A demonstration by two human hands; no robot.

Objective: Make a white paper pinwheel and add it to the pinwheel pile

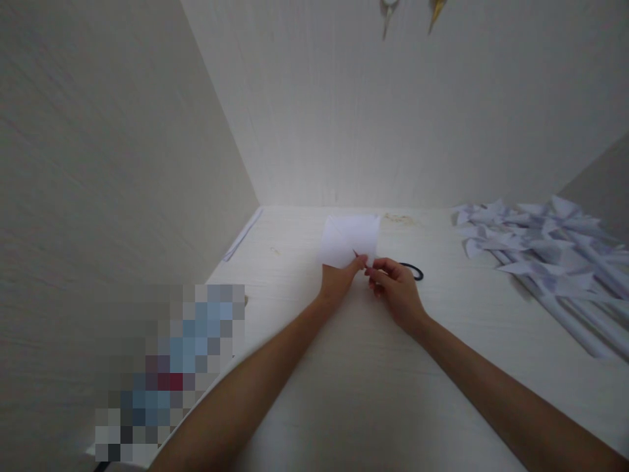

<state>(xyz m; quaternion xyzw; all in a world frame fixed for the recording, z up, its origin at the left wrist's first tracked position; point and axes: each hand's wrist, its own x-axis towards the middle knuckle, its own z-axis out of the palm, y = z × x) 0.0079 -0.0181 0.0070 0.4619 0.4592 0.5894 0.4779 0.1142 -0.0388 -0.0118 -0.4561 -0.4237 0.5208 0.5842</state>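
Left hand (339, 280) has the sheet gripped: thumb in front on the lower edge, the other fingers hidden behind it. Right hand (399, 292) is just beside it, fingers curled and narrow, thumb and index nearly meeting at the sheet's lower right corner. Can't tell whether it's pinching the paper, the thin dark piece there, or both.

Rest, big to small:
- Back wall (393, 118): pale, faint vertical streaks. Left wall (98, 164) meets it in a corner; a darker surface shows at far right.
- Table (472, 308): white, light grain, runs up to the back wall. Some yellowish marks behind the sheet.
- Paper pinwheels (565, 282): a heap at the right rear, white, pointed folds, overlapping, with rolled paper sticks (555, 314) angling toward the near right. Well apart from the hands.
- Pixelated patch (181, 367), left edge: blue and red blocks, contents unreadable.
- Sheet (348, 236): white, roughly square, diagonal line across it, in front of the wall near table centre.
- White strip (243, 235): narrow, rear left, along the left wall.
- Two pointed hangings high on the wall: white (387, 19), gold (435, 14). Both cut off by the top edge.
- Black loop (415, 271): just past the right knuckles, partly hidden.
- Thin dark piece (356, 252): over the sheet by the left thumb, too small to identify.
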